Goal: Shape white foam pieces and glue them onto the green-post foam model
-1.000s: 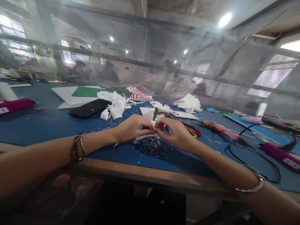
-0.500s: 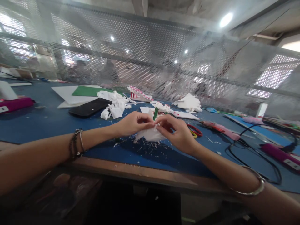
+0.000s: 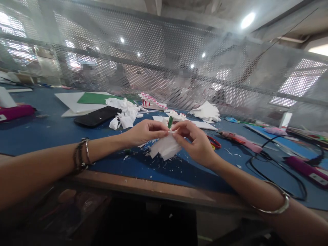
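Note:
Over the blue tabletop, my left hand [image 3: 147, 132] and my right hand [image 3: 196, 140] meet at their fingertips, both closed in a pinch. Between them they grip the gathered top of a thin white tissue paper [image 3: 166, 147], which flares downward below the fingers. A short green stick-like piece [image 3: 170, 122] shows just above the pinch; whether it is joined to the paper I cannot tell. Partly behind my right hand lie red-and-yellow-handled scissors [image 3: 214, 142]. White paper scraps are scattered on the table under the tissue.
Crumpled white paper [image 3: 125, 111] and a black phone [image 3: 97, 116] lie to the left, near a green sheet [image 3: 93, 98]. White sheets [image 3: 205, 111] are stacked behind. A pink glue gun [image 3: 241, 141] with a black cable lies right. Perforated metal screening [image 3: 153, 65] stands behind the table.
The white tissue now hangs lower and shows more of its spread, with pointed lower edges. My fingertips have risen slightly and still pinch its top.

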### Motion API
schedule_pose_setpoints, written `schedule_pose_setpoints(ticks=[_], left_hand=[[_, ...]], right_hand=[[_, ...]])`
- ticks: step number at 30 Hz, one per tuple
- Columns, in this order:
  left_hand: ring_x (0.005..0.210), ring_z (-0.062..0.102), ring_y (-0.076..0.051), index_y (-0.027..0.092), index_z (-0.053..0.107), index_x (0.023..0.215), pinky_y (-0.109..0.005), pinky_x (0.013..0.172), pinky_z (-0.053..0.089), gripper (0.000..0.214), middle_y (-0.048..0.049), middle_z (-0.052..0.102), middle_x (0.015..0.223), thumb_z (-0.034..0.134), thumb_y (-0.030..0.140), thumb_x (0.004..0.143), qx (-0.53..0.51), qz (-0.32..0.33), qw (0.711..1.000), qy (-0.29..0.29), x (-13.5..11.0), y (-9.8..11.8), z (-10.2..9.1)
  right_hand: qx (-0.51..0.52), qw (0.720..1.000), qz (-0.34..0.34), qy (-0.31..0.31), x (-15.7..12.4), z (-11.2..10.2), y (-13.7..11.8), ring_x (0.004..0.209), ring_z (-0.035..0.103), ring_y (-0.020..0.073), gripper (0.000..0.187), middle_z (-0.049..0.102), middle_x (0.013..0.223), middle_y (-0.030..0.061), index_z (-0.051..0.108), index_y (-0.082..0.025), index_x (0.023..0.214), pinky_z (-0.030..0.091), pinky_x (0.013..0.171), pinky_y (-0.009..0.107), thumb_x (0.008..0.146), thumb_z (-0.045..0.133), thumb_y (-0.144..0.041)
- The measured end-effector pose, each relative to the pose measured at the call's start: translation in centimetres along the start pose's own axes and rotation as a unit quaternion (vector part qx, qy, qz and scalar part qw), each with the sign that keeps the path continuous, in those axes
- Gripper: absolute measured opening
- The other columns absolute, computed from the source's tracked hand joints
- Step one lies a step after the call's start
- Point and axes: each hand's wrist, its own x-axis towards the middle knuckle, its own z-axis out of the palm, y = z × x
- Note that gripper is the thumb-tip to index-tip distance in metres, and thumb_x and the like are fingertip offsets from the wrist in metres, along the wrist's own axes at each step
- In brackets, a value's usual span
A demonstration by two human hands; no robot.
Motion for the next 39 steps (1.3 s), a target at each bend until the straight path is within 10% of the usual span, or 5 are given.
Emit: schedule_pose_setpoints(ticks=[39], left_hand=[[0.057, 0.044, -0.006, 0.015, 0.055, 0.066, -0.018, 0.054, 0.035, 0.010, 0.0025, 0.051, 0.061, 0.051, 0.022, 0.071, 0.033, 0.027, 0.999, 0.020, -0.04, 0.29, 0.21]], right_hand=[[-0.098, 0.995, 0.000, -0.015, -0.04, 0.24, -0.84, 0.053, 0.046, 0.0053, 0.009, 0.053, 0.062, -0.0031, 0.052, -0.018, 0.080, 0.039, 0.054, 0.019, 0.078, 0.049, -0.027]])
